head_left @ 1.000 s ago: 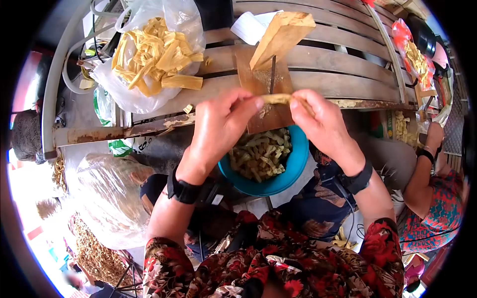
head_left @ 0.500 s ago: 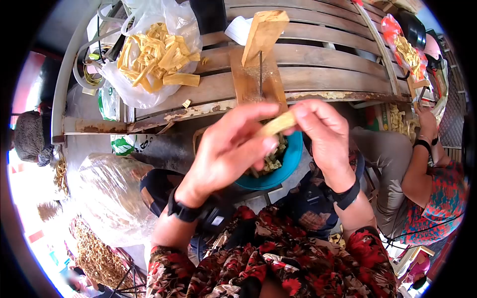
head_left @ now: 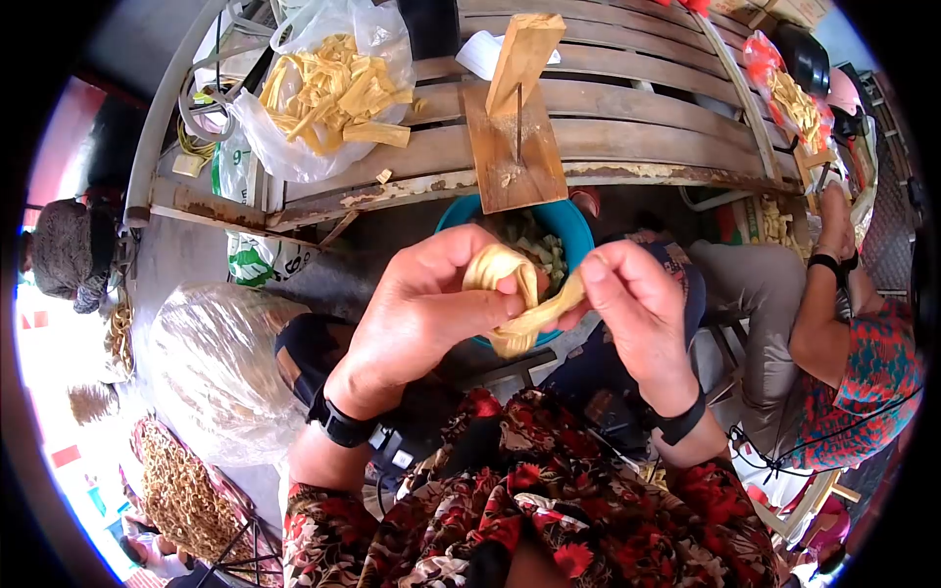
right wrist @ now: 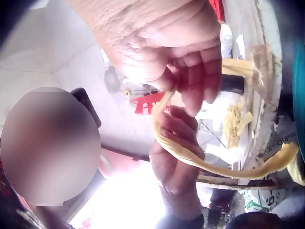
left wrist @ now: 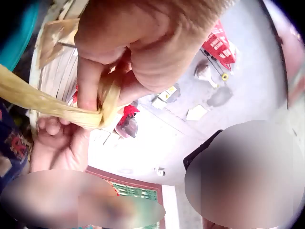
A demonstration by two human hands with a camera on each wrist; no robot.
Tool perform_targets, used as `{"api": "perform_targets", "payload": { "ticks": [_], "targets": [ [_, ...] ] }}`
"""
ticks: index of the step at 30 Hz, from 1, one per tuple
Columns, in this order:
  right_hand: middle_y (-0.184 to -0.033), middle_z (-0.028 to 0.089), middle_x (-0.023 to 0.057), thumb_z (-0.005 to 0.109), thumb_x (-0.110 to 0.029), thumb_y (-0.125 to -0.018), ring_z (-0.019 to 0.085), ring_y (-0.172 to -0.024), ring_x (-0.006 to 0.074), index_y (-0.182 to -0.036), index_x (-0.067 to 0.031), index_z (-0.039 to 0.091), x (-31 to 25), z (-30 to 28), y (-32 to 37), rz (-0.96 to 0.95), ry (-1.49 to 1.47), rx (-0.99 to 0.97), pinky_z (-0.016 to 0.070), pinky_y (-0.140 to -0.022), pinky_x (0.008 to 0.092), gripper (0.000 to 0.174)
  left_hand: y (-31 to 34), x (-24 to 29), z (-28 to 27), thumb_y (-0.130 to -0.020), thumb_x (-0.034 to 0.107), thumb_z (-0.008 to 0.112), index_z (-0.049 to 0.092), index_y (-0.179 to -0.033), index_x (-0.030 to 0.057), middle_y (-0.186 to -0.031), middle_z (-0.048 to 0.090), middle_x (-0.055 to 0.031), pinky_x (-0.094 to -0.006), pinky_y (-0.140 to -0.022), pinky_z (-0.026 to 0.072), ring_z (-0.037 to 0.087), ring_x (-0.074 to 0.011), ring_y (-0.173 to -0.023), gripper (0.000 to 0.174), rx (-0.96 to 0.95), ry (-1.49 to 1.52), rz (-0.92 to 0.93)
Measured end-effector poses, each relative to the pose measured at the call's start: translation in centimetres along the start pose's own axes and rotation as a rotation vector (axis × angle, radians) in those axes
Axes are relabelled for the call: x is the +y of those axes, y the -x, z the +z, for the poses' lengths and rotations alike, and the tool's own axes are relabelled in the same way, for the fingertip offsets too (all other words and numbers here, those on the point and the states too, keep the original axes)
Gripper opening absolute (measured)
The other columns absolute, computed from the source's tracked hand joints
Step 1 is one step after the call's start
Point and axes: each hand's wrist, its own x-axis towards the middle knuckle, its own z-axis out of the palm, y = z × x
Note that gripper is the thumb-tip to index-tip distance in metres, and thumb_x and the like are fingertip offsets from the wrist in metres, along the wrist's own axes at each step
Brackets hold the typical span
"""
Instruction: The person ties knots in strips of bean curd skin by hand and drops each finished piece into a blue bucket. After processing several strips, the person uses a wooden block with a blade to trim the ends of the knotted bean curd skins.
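Note:
A long, soft, pale yellow strip (head_left: 517, 341) is bent into a loop between the two hands, over the bucket. My left hand (head_left: 412, 314) pinches the looped part between thumb and fingers. Its other end is pinched between thumb and forefinger of my right hand (head_left: 642, 318). In the left wrist view the strip (left wrist: 52, 107) bends round the left fingers. The right wrist view shows the strip (right wrist: 214, 169) hanging in a long curve. Below, a teal bucket (head_left: 580, 233) holds short pale pieces, partly hidden by the hands.
Ahead stands a slatted bench (head_left: 647, 142) with a rusty front edge. On it sit a wooden board (head_left: 539, 186) with an upright block (head_left: 524, 59) and thin metal rod, and a plastic bag (head_left: 257, 132) of yellow strips. Another person (head_left: 848, 382) sits at right.
Both hands have come down and back from the bench edge toward the body. The strip, first stretched short between the fingertips, is now opened out into a wide loop.

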Motion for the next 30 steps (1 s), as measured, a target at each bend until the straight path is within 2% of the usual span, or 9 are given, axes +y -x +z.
{"api": "perform_targets", "payload": {
  "ticks": [4,13,16,18,22,24,26,28,30],
  "targets": [
    [-0.077,0.056,0.0006,0.052,-0.016,-0.093,0.053,-0.062,0.0048,-0.097,-0.003,0.05,1.5,1.4,0.2,-0.012,-0.235,-0.095,0.0426,-0.052,0.017,0.014,-0.1,-0.5,1.5,-0.072,-0.004,0.069,0.055,-0.103,0.0021,-0.091,0.062,-0.0084,-0.0277,-0.07,0.0523,0.064,-0.0187,-0.078,0.035,-0.097,0.336,-0.031],
    [-0.096,0.057,0.007,0.059,-0.003,-0.084,0.044,-0.052,0.0006,-0.129,-0.004,0.039,0.5,2.2,1.8,-0.065,0.104,0.061,0.0373,-0.047,0.0146,0.049,0.4,-2.8,1.3,-0.079,0.001,0.064,0.06,-0.1,0.0003,-0.08,0.062,-0.0022,-0.0203,-0.064,0.0478,0.057,-0.0065,-0.072,0.021,0.148,-0.274,0.191],
    [-0.092,0.06,0.0102,0.054,0.0,-0.086,0.041,-0.044,0.0017,-0.13,-0.0024,0.039,-0.5,0.8,1.9,0.219,-0.461,0.029,0.0348,-0.04,0.0167,0.047,0.8,-2.7,1.1,-0.08,0.003,0.064,0.055,-0.11,0.001,-0.087,0.062,-0.0053,-0.0214,-0.064,0.0482,0.059,-0.0089,-0.076,0.03,0.051,0.106,0.155],
    [-0.092,0.061,0.0119,0.051,0.0,-0.088,0.039,-0.04,0.0022,-0.131,-0.0017,0.038,-0.9,1.0,2.4,0.202,-0.609,-0.106,0.0312,-0.036,0.0174,0.046,0.7,-3.2,0.6,-0.086,0.013,0.06,0.052,-0.113,0.0006,-0.086,0.062,-0.0065,-0.0232,-0.064,0.0501,0.06,-0.0129,-0.078,0.031,0.024,0.173,0.086],
    [-0.093,0.061,0.0089,0.052,-0.002,-0.089,0.04,-0.046,-0.0008,-0.127,-0.0009,0.042,-0.9,1.9,2.3,0.123,-0.393,-0.03,0.0328,-0.041,0.015,0.039,1.1,-3.4,1.3,-0.089,0.029,0.056,0.051,-0.109,-0.0038,-0.088,0.06,-0.0114,-0.0251,-0.056,0.0518,0.061,-0.0162,-0.064,0.039,-0.237,0.411,-0.231],
    [-0.091,0.06,0.0059,0.053,-0.005,-0.09,0.041,-0.051,-0.002,-0.122,-0.0008,0.046,-0.6,1.8,2.2,0.022,-0.112,0.046,0.0333,-0.045,0.014,0.033,1.0,-4.2,0.7,-0.09,0.031,0.055,0.053,-0.105,-0.0018,-0.08,0.059,-0.0079,-0.0231,-0.053,0.0491,0.06,-0.0145,-0.061,0.036,-0.269,0.452,-0.156],
    [-0.086,0.059,0.0024,0.054,-0.008,-0.09,0.041,-0.056,-0.0025,-0.114,-0.0007,0.051,0.1,1.4,2.1,-0.121,0.228,0.132,0.0339,-0.049,0.0136,0.025,1.2,-3.5,1.0,-0.09,0.031,0.055,0.055,-0.102,-0.0004,-0.077,0.058,-0.0056,-0.022,-0.052,0.047,0.058,-0.0121,-0.061,0.034,-0.14,0.223,-0.217],
    [-0.068,0.052,-0.0038,0.059,-0.015,-0.089,0.039,-0.056,-0.0003,-0.084,-0.0026,0.054,-1.2,0.2,2.5,-0.026,0.169,0.109,0.0344,-0.048,0.0182,0.014,1.4,-2.6,1.6,-0.09,0.031,0.055,0.057,-0.1,0.0009,-0.075,0.058,-0.0036,-0.0207,-0.051,0.0448,0.056,-0.0094,-0.061,0.032,-0.037,0.027,-0.187],
    [-0.063,0.049,-0.0037,0.058,-0.018,-0.09,0.039,-0.056,0.0008,-0.078,-0.003,0.055,-1.2,0.8,2.7,0.009,0.35,-0.053,0.0342,-0.046,0.0195,0.02,1.6,-2.4,2.5,-0.09,0.031,0.055,0.058,-0.099,0.0019,-0.074,0.057,-0.0017,-0.0192,-0.05,0.0424,0.054,-0.0064,-0.061,0.031,0.034,-0.123,-0.085]
  ]
}}
